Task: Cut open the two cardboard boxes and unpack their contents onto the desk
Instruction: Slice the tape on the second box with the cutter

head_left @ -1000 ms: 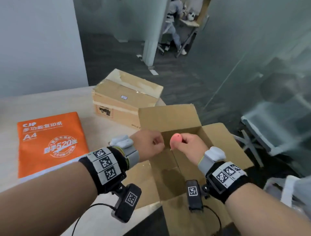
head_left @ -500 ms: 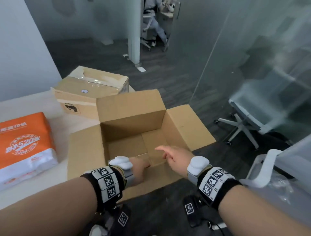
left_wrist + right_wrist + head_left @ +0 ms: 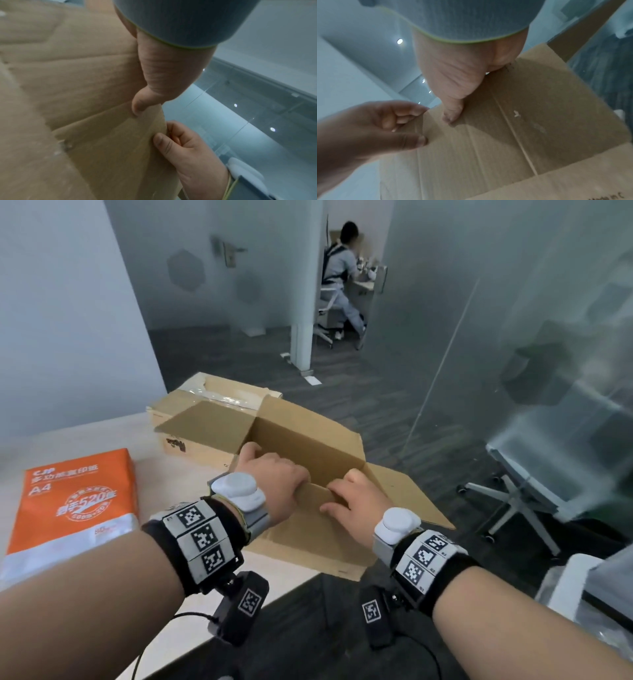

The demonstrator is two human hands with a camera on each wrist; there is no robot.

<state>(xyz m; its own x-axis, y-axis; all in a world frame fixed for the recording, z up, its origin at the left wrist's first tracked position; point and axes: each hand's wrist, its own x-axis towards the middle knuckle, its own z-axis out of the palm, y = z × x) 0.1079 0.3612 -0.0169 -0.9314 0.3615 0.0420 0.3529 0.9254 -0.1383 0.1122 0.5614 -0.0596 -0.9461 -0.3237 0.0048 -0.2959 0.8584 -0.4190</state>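
An open cardboard box sits at the desk's right corner with its flaps spread; what it holds is hidden. My left hand and right hand grip its near wall side by side, fingers curled over the top edge. In the left wrist view my left thumb presses the cardboard, and the right hand holds the same edge. In the right wrist view my right thumb lies on the box wall next to the left hand. Behind stands a second box, taped on top.
An orange ream of A4 paper lies on the desk at the left. The open box overhangs the desk's right edge. A white office chair and a glass wall are to the right; a person sits far behind.
A second ago my right hand held a small pink thing above the box; it is out of sight now. Both hands came down and took hold of the box's near wall.
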